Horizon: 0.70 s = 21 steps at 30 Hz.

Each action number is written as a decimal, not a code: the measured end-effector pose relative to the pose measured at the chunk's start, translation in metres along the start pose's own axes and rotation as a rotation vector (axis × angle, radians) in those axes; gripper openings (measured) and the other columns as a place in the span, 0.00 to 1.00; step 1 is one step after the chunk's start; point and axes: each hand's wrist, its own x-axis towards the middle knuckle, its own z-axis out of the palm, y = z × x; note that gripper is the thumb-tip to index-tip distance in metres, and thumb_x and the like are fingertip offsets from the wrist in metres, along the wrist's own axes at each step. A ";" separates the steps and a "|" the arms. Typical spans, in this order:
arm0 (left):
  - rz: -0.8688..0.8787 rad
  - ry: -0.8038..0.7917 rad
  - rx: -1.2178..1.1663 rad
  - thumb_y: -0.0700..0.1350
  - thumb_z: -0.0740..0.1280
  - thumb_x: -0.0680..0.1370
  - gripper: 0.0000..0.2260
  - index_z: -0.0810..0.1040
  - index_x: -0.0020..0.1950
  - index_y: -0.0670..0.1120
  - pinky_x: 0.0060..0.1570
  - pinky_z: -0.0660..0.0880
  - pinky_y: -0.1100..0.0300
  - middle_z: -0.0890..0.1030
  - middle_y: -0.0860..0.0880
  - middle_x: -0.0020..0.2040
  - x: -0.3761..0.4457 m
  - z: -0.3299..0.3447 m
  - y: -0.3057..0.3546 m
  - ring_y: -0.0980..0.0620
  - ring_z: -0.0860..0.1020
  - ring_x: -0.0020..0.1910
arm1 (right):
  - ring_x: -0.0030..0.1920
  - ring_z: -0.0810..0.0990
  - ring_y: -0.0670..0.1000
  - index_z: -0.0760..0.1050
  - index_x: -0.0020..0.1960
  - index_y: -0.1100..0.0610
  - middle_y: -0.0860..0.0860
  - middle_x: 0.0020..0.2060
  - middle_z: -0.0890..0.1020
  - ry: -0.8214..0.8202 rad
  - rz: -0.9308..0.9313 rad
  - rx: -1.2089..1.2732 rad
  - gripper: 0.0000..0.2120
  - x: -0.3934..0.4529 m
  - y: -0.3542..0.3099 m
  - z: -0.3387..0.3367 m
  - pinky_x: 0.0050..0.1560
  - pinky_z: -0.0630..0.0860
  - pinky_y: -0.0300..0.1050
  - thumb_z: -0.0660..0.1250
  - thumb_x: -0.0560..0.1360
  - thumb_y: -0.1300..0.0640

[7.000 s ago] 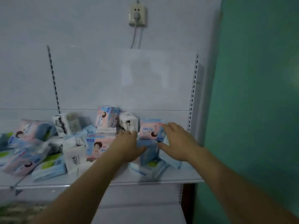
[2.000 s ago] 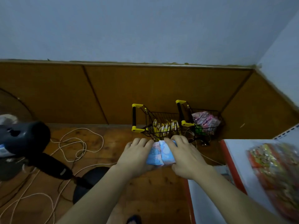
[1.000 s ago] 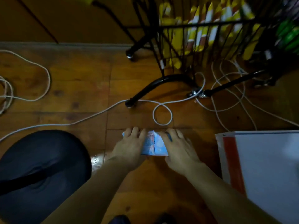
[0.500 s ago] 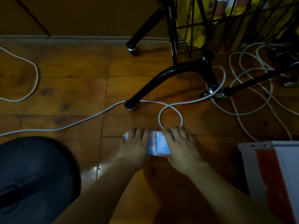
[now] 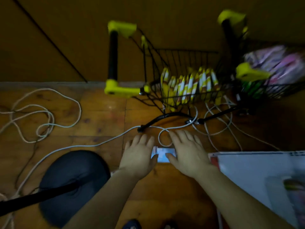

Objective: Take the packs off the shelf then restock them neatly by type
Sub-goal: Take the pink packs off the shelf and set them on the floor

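Beneath both outstretched hands, a wooden floor point(image 5: 99, 116) is seen, bounded beyond the fingertips by a brown wall panel point(image 5: 66, 38). To the right of the right hand's fingers, a white shelf board point(image 5: 247, 171) with a red edge is shown. Beyond the fingertips, a small black wire cart point(image 5: 181, 76) with yellow handle fittings is shown, filled with upright yellow and white packets point(image 5: 189, 85); a second cart point(image 5: 270, 80) holding pink packs is placed further right. To the left of the left hand, a dark round fan base point(image 5: 74, 182) is seen. White cables point(image 5: 49, 119) are looped across the floor, one loop lying just past the fingertips. The left hand point(image 5: 138, 156) and right hand point(image 5: 188, 154) are laid flat with fingers extended and slightly spread. Between the two thumbs, a blue and pink pack point(image 5: 162, 154) is seen on the floor, touched at each end; whether it is pressed or merely touched cannot be told.
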 end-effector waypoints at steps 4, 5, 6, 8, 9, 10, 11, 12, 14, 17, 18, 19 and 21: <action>0.020 0.092 0.000 0.57 0.60 0.81 0.26 0.61 0.78 0.50 0.65 0.67 0.49 0.67 0.50 0.73 -0.042 -0.127 0.031 0.46 0.64 0.72 | 0.78 0.55 0.55 0.56 0.80 0.54 0.53 0.77 0.62 0.088 -0.004 -0.007 0.34 -0.041 -0.028 -0.125 0.76 0.57 0.56 0.59 0.79 0.39; 0.018 0.123 0.007 0.56 0.60 0.81 0.26 0.62 0.77 0.50 0.64 0.68 0.49 0.68 0.50 0.72 -0.051 -0.157 0.037 0.46 0.65 0.71 | 0.78 0.55 0.55 0.56 0.80 0.54 0.53 0.77 0.61 0.112 -0.010 -0.014 0.34 -0.050 -0.034 -0.156 0.77 0.57 0.56 0.58 0.80 0.38; 0.014 0.158 0.013 0.57 0.60 0.81 0.25 0.63 0.76 0.50 0.63 0.69 0.49 0.69 0.50 0.72 -0.059 -0.187 0.044 0.46 0.66 0.71 | 0.79 0.54 0.55 0.55 0.80 0.53 0.53 0.77 0.61 0.134 -0.016 -0.019 0.34 -0.059 -0.040 -0.187 0.77 0.56 0.56 0.57 0.80 0.38; 0.004 0.225 0.029 0.58 0.59 0.81 0.25 0.63 0.76 0.51 0.65 0.69 0.50 0.69 0.51 0.72 -0.074 -0.244 0.056 0.47 0.66 0.72 | 0.79 0.53 0.55 0.54 0.80 0.52 0.52 0.78 0.59 0.176 -0.020 -0.029 0.34 -0.076 -0.050 -0.245 0.78 0.54 0.56 0.56 0.80 0.38; 0.001 0.254 0.036 0.59 0.59 0.81 0.25 0.62 0.77 0.52 0.67 0.68 0.50 0.69 0.51 0.73 -0.080 -0.271 0.061 0.48 0.65 0.73 | 0.79 0.52 0.54 0.53 0.80 0.52 0.52 0.78 0.59 0.197 -0.021 -0.035 0.34 -0.084 -0.055 -0.274 0.78 0.53 0.56 0.56 0.81 0.38; -0.004 0.277 0.039 0.59 0.59 0.81 0.26 0.62 0.77 0.52 0.69 0.67 0.49 0.69 0.51 0.73 -0.087 -0.297 0.066 0.48 0.64 0.74 | 0.79 0.52 0.54 0.53 0.80 0.51 0.52 0.79 0.58 0.213 -0.017 -0.040 0.33 -0.092 -0.060 -0.300 0.78 0.53 0.56 0.55 0.81 0.37; -0.007 0.298 0.041 0.59 0.59 0.81 0.26 0.62 0.77 0.52 0.70 0.66 0.49 0.69 0.51 0.74 -0.094 -0.323 0.072 0.48 0.63 0.74 | 0.79 0.51 0.54 0.52 0.81 0.51 0.52 0.79 0.58 0.230 -0.013 -0.045 0.33 -0.100 -0.065 -0.326 0.78 0.53 0.57 0.55 0.81 0.37; -0.008 0.317 0.048 0.59 0.59 0.82 0.26 0.62 0.77 0.52 0.71 0.65 0.48 0.69 0.52 0.73 -0.101 -0.349 0.076 0.48 0.63 0.74 | 0.80 0.51 0.54 0.52 0.81 0.50 0.52 0.79 0.57 0.245 -0.011 -0.052 0.34 -0.108 -0.070 -0.351 0.78 0.52 0.57 0.54 0.81 0.37; -0.006 0.344 0.080 0.60 0.58 0.82 0.25 0.63 0.76 0.51 0.71 0.65 0.46 0.70 0.51 0.73 -0.116 -0.397 0.086 0.47 0.64 0.74 | 0.80 0.50 0.55 0.51 0.81 0.50 0.52 0.79 0.56 0.271 -0.013 -0.083 0.34 -0.126 -0.079 -0.399 0.78 0.52 0.57 0.53 0.81 0.36; -0.001 0.410 0.097 0.61 0.57 0.82 0.26 0.63 0.76 0.51 0.72 0.64 0.44 0.69 0.50 0.73 -0.140 -0.466 0.103 0.45 0.64 0.74 | 0.80 0.50 0.55 0.50 0.81 0.50 0.52 0.80 0.55 0.331 -0.008 -0.114 0.35 -0.157 -0.091 -0.466 0.78 0.52 0.58 0.53 0.80 0.35; 0.003 0.439 0.097 0.61 0.57 0.82 0.26 0.63 0.77 0.51 0.72 0.64 0.44 0.69 0.50 0.74 -0.149 -0.486 0.110 0.45 0.63 0.75 | 0.80 0.50 0.55 0.50 0.81 0.50 0.53 0.80 0.55 0.355 -0.004 -0.123 0.35 -0.168 -0.095 -0.486 0.78 0.52 0.58 0.52 0.80 0.34; 0.012 0.475 0.096 0.61 0.57 0.82 0.26 0.62 0.77 0.51 0.73 0.64 0.44 0.68 0.50 0.74 -0.158 -0.507 0.118 0.45 0.63 0.75 | 0.80 0.51 0.55 0.50 0.81 0.51 0.53 0.80 0.55 0.383 0.002 -0.133 0.35 -0.180 -0.098 -0.505 0.78 0.52 0.58 0.52 0.80 0.34; 0.041 0.536 0.092 0.61 0.57 0.82 0.27 0.61 0.78 0.51 0.73 0.63 0.45 0.68 0.49 0.75 -0.176 -0.544 0.132 0.45 0.62 0.76 | 0.80 0.51 0.55 0.50 0.81 0.51 0.53 0.80 0.56 0.435 0.023 -0.153 0.36 -0.204 -0.104 -0.542 0.78 0.53 0.58 0.52 0.80 0.34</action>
